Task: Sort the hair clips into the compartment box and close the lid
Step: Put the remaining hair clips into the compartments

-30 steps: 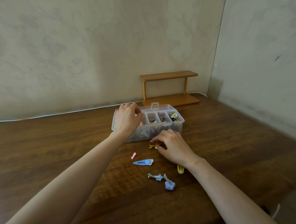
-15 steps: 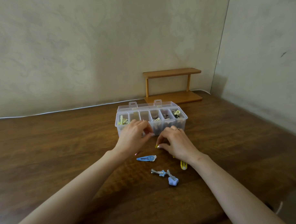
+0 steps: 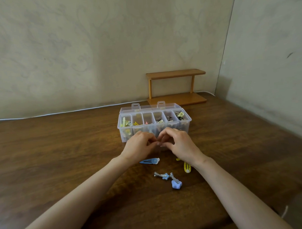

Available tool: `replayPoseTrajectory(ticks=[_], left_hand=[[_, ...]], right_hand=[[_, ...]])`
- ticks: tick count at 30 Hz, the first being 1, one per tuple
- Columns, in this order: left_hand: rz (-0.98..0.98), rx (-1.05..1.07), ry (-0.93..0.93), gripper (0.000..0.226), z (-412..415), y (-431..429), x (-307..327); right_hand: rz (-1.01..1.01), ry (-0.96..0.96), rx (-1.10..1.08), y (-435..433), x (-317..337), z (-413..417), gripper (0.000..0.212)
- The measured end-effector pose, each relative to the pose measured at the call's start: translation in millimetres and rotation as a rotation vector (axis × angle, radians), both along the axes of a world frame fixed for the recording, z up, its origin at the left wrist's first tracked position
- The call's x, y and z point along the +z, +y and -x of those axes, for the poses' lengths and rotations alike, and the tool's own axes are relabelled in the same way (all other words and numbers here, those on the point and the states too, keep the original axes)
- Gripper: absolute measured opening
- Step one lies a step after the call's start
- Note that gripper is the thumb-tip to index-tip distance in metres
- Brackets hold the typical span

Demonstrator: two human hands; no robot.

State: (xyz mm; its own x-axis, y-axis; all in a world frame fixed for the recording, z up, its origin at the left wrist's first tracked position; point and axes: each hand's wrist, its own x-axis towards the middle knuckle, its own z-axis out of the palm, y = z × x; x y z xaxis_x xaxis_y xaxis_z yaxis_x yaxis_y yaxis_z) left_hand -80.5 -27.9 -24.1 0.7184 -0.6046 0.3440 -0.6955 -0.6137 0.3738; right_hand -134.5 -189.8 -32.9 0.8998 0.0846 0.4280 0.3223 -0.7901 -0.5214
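A clear compartment box (image 3: 182,128) stands open on the wooden table, its lid (image 3: 150,107) folded back and hair clips in several compartments. My left hand (image 3: 139,146) and my right hand (image 3: 181,145) are just in front of the box with curled fingers, and their fingertips meet low over the table. What lies between the fingertips is hidden. Loose on the table nearer me are a blue snap clip (image 3: 149,161), a yellow snap clip (image 3: 187,167), a silver clip with a blue star (image 3: 161,175) and a blue flower clip (image 3: 176,184). A yellow tip (image 3: 178,159) shows under my right wrist.
A small wooden two-tier shelf (image 3: 176,86) stands behind the box against the wall. A white cable (image 3: 61,112) runs along the table's back edge. A side wall closes the right. The table's near right corner (image 3: 287,210) is close to my right forearm.
My left hand came off the box's left compartments and down to the table in front of it, meeting my right hand's fingertips. The right hand stayed by the small yellow clip, which is now hidden.
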Motion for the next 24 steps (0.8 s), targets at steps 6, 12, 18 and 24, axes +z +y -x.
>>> replayPoseTrajectory(ticks=[6, 12, 18, 24], left_hand=[[0.187, 0.064, -0.192, 0.014, -5, 9, 22], [0.196, 0.277, -0.346, 0.017, -42, 4, 43], [0.051, 0.347, -0.316, 0.029, -62, -13, 38], [0.115, 0.316, -0.366, 0.022, -49, 2, 36]], right_hand=[[-0.19, -0.12, -0.096, 0, 6, 2, 0.041], [-0.169, -0.123, -0.089, -1, 6, 3, 0.032], [-0.199, -0.128, -0.089, -2, 6, 4, 0.032], [-0.175, -0.111, -0.068, 0, 3, 2, 0.031]])
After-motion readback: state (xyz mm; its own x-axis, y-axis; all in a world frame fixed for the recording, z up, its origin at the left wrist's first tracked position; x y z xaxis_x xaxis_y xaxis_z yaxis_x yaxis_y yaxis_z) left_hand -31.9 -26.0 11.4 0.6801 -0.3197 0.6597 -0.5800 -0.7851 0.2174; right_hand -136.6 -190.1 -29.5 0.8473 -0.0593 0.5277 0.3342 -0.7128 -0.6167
